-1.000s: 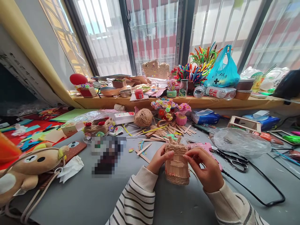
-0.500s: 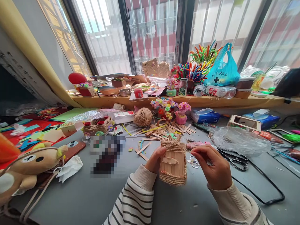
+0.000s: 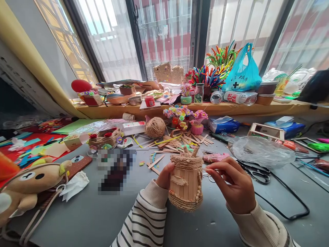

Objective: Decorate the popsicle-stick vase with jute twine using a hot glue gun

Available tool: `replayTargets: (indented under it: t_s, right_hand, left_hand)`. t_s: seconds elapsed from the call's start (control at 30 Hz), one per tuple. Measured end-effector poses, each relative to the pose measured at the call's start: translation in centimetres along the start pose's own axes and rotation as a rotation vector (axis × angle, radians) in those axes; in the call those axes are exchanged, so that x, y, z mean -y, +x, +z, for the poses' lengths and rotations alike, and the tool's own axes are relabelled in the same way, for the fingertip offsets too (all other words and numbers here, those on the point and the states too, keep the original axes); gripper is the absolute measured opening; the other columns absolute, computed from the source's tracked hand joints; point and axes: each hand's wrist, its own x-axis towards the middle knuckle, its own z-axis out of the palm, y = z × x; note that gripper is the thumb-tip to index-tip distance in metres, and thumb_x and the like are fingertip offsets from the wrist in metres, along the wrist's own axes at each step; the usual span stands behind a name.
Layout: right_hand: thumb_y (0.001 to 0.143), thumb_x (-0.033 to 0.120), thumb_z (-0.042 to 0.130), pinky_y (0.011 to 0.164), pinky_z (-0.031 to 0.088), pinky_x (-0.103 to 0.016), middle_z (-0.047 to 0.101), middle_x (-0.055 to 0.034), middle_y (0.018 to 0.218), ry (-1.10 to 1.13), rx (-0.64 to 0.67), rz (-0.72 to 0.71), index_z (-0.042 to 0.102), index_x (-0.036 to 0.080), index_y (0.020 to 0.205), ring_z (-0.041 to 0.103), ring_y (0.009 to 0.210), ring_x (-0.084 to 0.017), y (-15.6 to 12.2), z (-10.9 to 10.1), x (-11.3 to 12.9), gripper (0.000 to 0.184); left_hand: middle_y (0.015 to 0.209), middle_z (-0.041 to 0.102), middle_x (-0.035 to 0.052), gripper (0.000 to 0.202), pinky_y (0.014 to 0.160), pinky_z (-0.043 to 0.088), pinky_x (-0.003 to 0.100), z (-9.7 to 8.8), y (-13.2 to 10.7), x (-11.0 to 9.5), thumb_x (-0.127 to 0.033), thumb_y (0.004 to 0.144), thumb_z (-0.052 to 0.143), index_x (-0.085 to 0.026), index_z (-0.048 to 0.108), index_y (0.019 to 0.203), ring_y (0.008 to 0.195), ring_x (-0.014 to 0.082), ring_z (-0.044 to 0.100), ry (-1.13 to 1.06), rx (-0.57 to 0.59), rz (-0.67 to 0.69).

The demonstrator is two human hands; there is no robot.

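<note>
A small pot-like craft of upright wooden sticks, banded with twine at top and bottom, is held above the grey table. My left hand grips its left side, the thumb in front and the other fingers hidden behind. On its face sits a small twine-edged stick piece. My right hand is at the craft's right edge, thumb and forefinger pinched together. What they pinch is too small to make out. Behind the right fingers, small scissors are partly covered.
A twine ball and scattered craft sticks lie beyond my hands. To the right are black scissors, a clear plastic bag and a bent black cable. A plush bear and a phone occupy the left.
The craft has turned a little and tipped, showing more of its right side and top, and sits slightly lower and further left. My right hand stays pinched near its edge.
</note>
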Motion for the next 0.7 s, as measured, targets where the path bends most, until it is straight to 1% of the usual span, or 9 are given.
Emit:
replayTargets:
  t_s: [0.03, 0.1, 0.23, 0.3, 0.37, 0.47, 0.57, 0.7]
  right_hand:
    - [0.075, 0.02, 0.059, 0.04, 0.037, -0.02, 0.053, -0.0002, 0.065, 0.015, 0.01, 0.035, 0.062, 0.021, 0.075, 0.046, 0.053, -0.008, 0.03, 0.06, -0.05, 0.003]
    - [0.075, 0.024, 0.058, 0.039, 0.035, -0.02, 0.052, -0.0001, 0.063, 0.061, 0.043, 0.101, 0.062, 0.02, 0.072, 0.044, 0.051, -0.008, 0.11, 0.16, -0.23, 0.006]
    - [0.076, 0.029, 0.057, 0.045, 0.039, -0.022, 0.054, -0.0023, 0.066, 0.158, 0.074, 0.202, 0.061, 0.019, 0.07, 0.049, 0.06, -0.011, 0.35, 0.17, -0.73, 0.012]
    - [0.076, 0.03, 0.058, 0.051, 0.041, -0.023, 0.056, -0.0022, 0.067, 0.185, 0.059, 0.234, 0.06, 0.019, 0.069, 0.052, 0.064, -0.012, 0.46, 0.12, -0.87, 0.013]
    - [0.075, 0.032, 0.058, 0.055, 0.042, -0.024, 0.056, -0.0007, 0.065, 0.193, 0.055, 0.257, 0.059, 0.02, 0.068, 0.052, 0.062, -0.012, 0.48, 0.1, -0.88, 0.014]
    - [0.074, 0.035, 0.058, 0.054, 0.041, -0.024, 0.054, 0.0012, 0.061, 0.151, 0.063, 0.301, 0.059, 0.021, 0.067, 0.049, 0.057, -0.01, 0.34, 0.18, -0.8, 0.016]
    - [0.075, 0.035, 0.058, 0.052, 0.039, -0.024, 0.055, 0.0006, 0.063, 0.1, 0.073, 0.299, 0.059, 0.021, 0.068, 0.05, 0.058, -0.01, 0.19, 0.26, -0.82, 0.016]
    - [0.076, 0.034, 0.056, 0.053, 0.039, -0.023, 0.06, -0.0029, 0.073, 0.063, 0.105, 0.236, 0.061, 0.021, 0.07, 0.056, 0.069, -0.013, 0.16, 0.24, -1.02, 0.015]
  left_hand:
    - [0.102, 0.066, 0.0097, 0.056, 0.093, 0.034, 0.045, -0.04, -0.03, 0.02, -0.051, 0.063, 0.056, -0.015, 0.06, 0.106, 0.106, 0.0324, 0.053, -0.007, 0.016, 0.0]
    - [0.101, 0.066, 0.0091, 0.055, 0.092, 0.036, 0.045, -0.05, -0.05, 0.03, -0.05, 0.064, 0.056, -0.015, 0.06, 0.107, 0.104, 0.0321, 0.054, -0.012, 0.045, 0.012]
    - [0.093, 0.069, 0.0084, 0.051, 0.089, 0.039, 0.044, 0.22, -0.02, -0.21, -0.051, 0.059, 0.061, -0.017, 0.065, 0.098, 0.099, 0.032, 0.058, -0.016, 0.034, 0.01]
    - [0.089, 0.07, 0.0073, 0.047, 0.092, 0.038, 0.044, 0.34, -0.04, -0.41, -0.051, 0.059, 0.061, -0.018, 0.067, 0.093, 0.1, 0.032, 0.058, -0.026, 0.016, -0.012]
    - [0.085, 0.071, 0.0065, 0.042, 0.094, 0.035, 0.044, 0.35, -0.11, -0.56, -0.048, 0.062, 0.061, -0.018, 0.068, 0.089, 0.101, 0.0317, 0.057, -0.034, 0.011, -0.008]
    - [0.085, 0.071, 0.0068, 0.038, 0.096, 0.034, 0.043, 0.19, -0.19, -0.6, -0.045, 0.065, 0.06, -0.016, 0.069, 0.088, 0.102, 0.0314, 0.056, -0.049, 0.028, 0.003]
    - [0.088, 0.07, 0.0084, 0.042, 0.095, 0.034, 0.043, 0.02, -0.18, -0.44, -0.046, 0.065, 0.059, -0.015, 0.068, 0.091, 0.102, 0.0316, 0.056, -0.069, 0.048, -0.008]
    - [0.095, 0.069, 0.0103, 0.047, 0.096, 0.034, 0.043, -0.04, -0.21, -0.17, -0.044, 0.064, 0.06, -0.014, 0.064, 0.1, 0.105, 0.0315, 0.054, -0.063, 0.025, 0.025]
